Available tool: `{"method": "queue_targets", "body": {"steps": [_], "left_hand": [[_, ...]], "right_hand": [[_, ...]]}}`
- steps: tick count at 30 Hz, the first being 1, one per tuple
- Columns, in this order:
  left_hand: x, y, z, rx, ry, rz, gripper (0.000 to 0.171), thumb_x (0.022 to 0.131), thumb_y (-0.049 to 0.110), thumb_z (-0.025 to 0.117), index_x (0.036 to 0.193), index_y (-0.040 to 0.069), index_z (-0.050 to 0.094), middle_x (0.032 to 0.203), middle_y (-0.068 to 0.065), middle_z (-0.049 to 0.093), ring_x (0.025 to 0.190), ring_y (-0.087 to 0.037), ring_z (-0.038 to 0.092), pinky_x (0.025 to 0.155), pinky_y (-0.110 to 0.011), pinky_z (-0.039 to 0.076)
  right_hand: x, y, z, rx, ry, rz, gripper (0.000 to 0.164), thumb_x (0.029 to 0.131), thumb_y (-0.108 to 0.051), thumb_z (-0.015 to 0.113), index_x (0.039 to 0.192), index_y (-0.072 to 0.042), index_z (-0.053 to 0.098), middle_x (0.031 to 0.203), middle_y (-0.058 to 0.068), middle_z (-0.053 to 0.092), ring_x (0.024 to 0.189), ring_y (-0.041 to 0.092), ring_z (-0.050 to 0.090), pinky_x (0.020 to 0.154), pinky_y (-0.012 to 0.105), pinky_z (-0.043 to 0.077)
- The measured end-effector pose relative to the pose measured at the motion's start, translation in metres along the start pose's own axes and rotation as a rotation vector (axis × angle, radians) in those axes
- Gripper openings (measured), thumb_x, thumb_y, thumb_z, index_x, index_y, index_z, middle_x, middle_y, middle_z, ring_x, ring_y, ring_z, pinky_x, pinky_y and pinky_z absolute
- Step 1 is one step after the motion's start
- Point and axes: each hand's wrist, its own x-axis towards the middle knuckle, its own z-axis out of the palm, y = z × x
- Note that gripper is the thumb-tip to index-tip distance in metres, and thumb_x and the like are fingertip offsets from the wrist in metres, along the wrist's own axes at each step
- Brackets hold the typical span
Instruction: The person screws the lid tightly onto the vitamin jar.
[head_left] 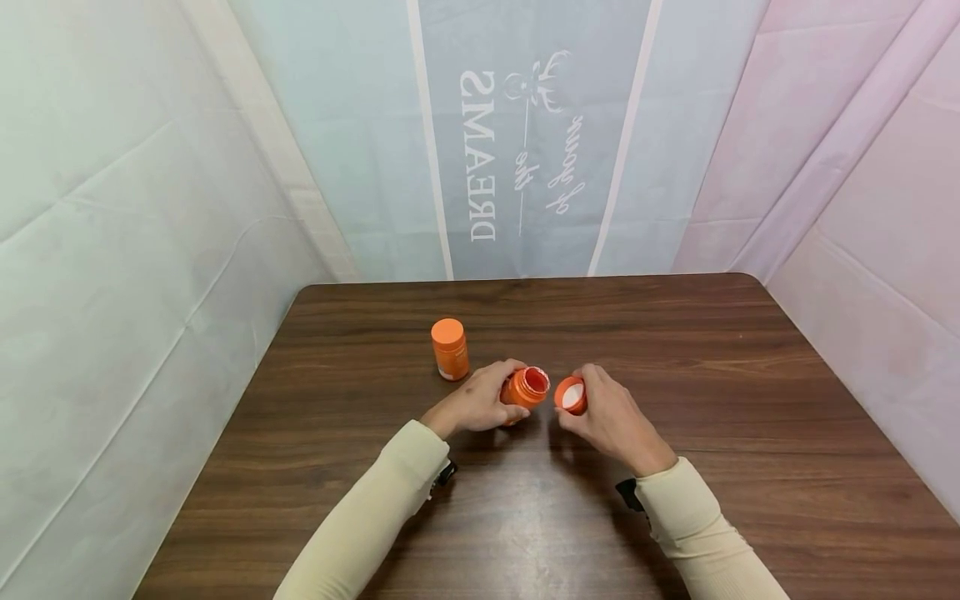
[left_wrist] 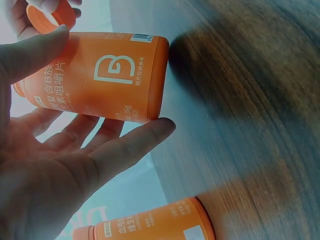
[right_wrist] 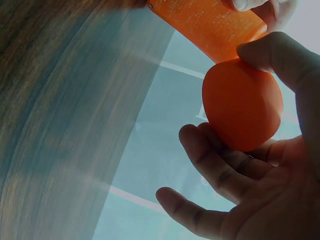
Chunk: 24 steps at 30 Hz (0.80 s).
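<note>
My left hand (head_left: 483, 398) grips an orange pill bottle (left_wrist: 107, 75) with no lid on, its open mouth tilted to the right in the head view. Thumb and fingers lie on either side of its body. My right hand (head_left: 611, 415) pinches the orange lid (right_wrist: 242, 105) by its rim, its white inner face (head_left: 573, 395) turned up and leftward. A small gap separates lid and bottle mouth. Beyond the left hand, a second orange bottle (head_left: 450, 350) stands upright with its cap on; part of its label shows in the left wrist view.
The dark wood-grain table (head_left: 712, 358) spreads out under both hands. Pale fabric hangs at the left and right, and a grey-blue banner (head_left: 540, 242) with mirrored white lettering rises behind the far edge. Each wrist wears a dark strap.
</note>
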Motion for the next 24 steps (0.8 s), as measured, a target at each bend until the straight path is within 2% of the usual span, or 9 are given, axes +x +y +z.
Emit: {"method": "queue_targets", "body": {"steps": [8,24], "left_hand": [[0.001,0.004,0.001,0.001,0.001,-0.009,0.061,0.087,0.019,0.079,0.14,0.011,0.048,0.124,-0.006,0.057,0.11,-0.018,0.056,0.098,-0.037,0.046],[0.005,0.009,0.001,-0.011,0.002,-0.015,0.059,0.087,0.019,0.08,0.137,0.013,0.05,0.12,-0.004,0.057,0.108,-0.016,0.056,0.096,-0.036,0.046]], "right_hand": [[0.002,0.002,-0.004,-0.029,0.036,-0.065,0.048,0.079,-0.018,0.081,0.115,0.004,0.057,0.098,0.012,0.058,0.076,0.021,0.058,0.064,0.033,0.053],[0.007,0.004,-0.013,-0.014,0.025,-0.08,0.056,0.079,-0.01,0.084,0.123,0.012,0.056,0.108,0.021,0.061,0.085,0.029,0.063,0.071,0.039,0.057]]}}
